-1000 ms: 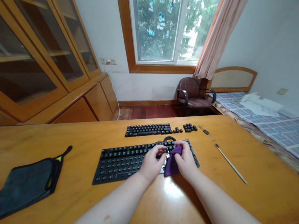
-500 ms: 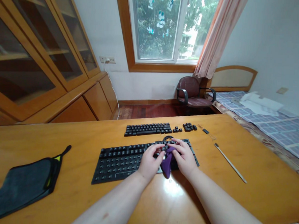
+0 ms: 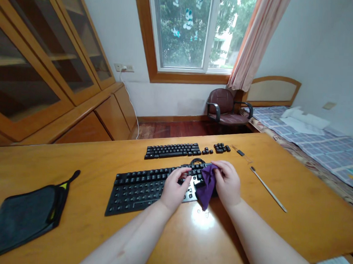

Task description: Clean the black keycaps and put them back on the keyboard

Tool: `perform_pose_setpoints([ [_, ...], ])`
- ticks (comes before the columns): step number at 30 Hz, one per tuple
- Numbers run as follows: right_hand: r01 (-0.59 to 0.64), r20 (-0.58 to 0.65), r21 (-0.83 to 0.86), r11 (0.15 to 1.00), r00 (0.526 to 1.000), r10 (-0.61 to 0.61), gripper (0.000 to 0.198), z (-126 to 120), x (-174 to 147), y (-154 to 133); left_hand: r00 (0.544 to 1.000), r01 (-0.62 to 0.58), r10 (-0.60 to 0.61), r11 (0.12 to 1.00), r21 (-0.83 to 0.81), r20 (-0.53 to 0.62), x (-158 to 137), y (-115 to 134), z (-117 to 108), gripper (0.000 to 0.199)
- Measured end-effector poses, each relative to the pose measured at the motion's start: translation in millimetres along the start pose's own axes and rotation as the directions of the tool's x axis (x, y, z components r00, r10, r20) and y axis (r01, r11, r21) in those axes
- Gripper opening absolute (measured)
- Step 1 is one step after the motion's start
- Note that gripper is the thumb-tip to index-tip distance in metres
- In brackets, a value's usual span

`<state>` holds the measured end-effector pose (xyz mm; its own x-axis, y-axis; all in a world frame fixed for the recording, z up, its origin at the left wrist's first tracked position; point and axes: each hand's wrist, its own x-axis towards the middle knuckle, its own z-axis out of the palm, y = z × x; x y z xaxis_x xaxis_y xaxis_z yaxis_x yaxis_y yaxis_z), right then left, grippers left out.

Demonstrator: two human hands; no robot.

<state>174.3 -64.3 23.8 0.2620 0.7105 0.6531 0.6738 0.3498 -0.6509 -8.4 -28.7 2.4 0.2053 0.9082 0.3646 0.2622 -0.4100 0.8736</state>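
A black keyboard (image 3: 139,195) lies on the desk in front of me, many of its keycaps off and their sockets bare. My left hand (image 3: 176,185) rests over its right half, thumb and forefinger apart in a curve, with nothing visible between them. My right hand (image 3: 227,183) pinches a purple cloth (image 3: 207,187) above the keyboard's right end. The cloth hangs down over the near edge and hides part of the number pad side. A coiled black cable (image 3: 197,161) shows behind the keyboard.
Loose black keycaps (image 3: 172,151) stand in rows behind the keyboard, with smaller groups (image 3: 221,148) to their right. A thin brush (image 3: 268,189) and a small dark piece with wire (image 3: 240,152) lie right. A dark folded cloth bag (image 3: 28,214) lies left on the desk (image 3: 89,238).
My right hand has moved right and slightly up with the purple cloth, away from my left hand. More of the keyboard between them shows. The view has shifted slightly.
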Motion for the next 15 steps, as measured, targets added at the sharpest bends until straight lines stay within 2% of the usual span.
perform_pose_setpoints([
  [6,0.104,0.094,0.118,0.988,0.989,-0.115,0.030,3.9,-0.6,3.3,1.000,0.013,-0.014,0.999,-0.033,-0.012,0.4,-1.8,1.3,0.023],
  [10,0.062,0.166,0.091,0.994,0.983,-0.076,0.030,7.5,0.6,6.2,1.000,0.019,-0.019,0.999,-0.037,-0.013,0.6,-2.7,2.4,0.023],
  [15,0.026,0.298,0.204,0.979,0.951,-0.087,0.025,4.6,2.0,0.2,1.000,0.005,-0.005,1.000,-0.026,0.010,0.9,1.4,1.7,0.023],
])
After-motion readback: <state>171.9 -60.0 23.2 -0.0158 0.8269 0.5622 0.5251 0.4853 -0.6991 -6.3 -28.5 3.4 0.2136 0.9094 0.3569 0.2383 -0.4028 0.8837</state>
